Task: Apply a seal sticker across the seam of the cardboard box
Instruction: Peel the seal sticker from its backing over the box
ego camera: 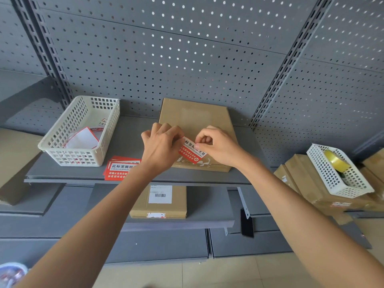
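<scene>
A flat brown cardboard box (195, 117) lies on the grey shelf (128, 142), its front seam edge showing torn white sticker remains. A red and white seal sticker (192, 151) with Chinese print hangs tilted just above the box's near edge. My left hand (161, 147) pinches the sticker's left end. At the sticker's upper right part, my right hand (218, 145) grips it with thumb and forefinger. Whether the sticker touches the box I cannot tell.
A white plastic basket (83, 129) with peeled backing papers stands at the left. A stack of red seal stickers (122, 168) lies before it. Another box with a barcode label (159, 201) sits on the lower shelf. At right, a white basket (336, 171) holds a tape roll on more boxes.
</scene>
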Motion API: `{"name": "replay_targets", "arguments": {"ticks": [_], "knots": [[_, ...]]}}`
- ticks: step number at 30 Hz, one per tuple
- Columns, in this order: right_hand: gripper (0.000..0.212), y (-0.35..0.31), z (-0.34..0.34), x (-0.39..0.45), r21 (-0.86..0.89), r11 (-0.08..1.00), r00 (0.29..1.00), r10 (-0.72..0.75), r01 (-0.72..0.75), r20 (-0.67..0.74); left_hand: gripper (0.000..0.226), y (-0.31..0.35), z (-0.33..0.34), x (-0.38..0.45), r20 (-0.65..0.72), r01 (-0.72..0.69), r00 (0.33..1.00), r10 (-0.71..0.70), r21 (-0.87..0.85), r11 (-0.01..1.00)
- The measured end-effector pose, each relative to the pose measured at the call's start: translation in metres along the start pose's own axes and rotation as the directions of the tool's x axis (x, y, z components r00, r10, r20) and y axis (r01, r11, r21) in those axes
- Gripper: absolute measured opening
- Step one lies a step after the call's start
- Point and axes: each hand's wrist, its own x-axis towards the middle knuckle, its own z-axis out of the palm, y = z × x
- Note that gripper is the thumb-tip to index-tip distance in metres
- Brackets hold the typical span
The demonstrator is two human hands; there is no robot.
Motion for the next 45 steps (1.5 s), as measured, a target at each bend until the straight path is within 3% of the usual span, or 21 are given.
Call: {"name": "replay_targets", "arguments": {"ticks": [6,15,20,22,35,40,45], "knots": [[0.009,-0.002,0.005,0.003,0.002,1.0,1.0,0.024,-0.024,0.002,0.019,-0.001,-0.002,0.0,0.028,-0.001,1.0,0.002,-0.005,1.0],[0.012,-0.004,0.005,0.003,-0.029,0.999,0.998,0.037,-0.035,0.053,0.015,0.006,-0.01,0.006,0.092,0.049,0.995,-0.049,0.006,0.999],[0.001,-0.003,-0.004,-0.002,0.082,0.993,0.996,0.084,-0.087,0.043,0.01,0.006,-0.007,0.003,0.066,0.049,0.997,-0.048,-0.012,0.999],[0.007,0.001,-0.007,-0.005,0.11,0.989,0.995,0.095,-0.099,0.038,0.008,0.006,-0.007,0.002,0.06,0.048,0.997,-0.046,-0.025,0.999],[0.008,-0.001,-0.007,-0.003,-0.016,0.998,0.994,0.066,-0.065,0.092,0.009,0.004,-0.01,0.003,0.088,0.02,0.996,-0.017,-0.037,0.999],[0.008,-0.002,-0.008,-0.005,0.0,0.998,0.993,0.062,-0.063,0.098,0.029,0.006,-0.015,0.009,0.182,0.037,0.983,-0.037,0.003,0.999],[0.006,-0.003,-0.009,-0.007,0.038,0.996,0.992,0.071,-0.075,0.105,0.018,0.005,-0.017,0.012,0.193,0.057,0.98,-0.051,-0.022,0.998]]}}
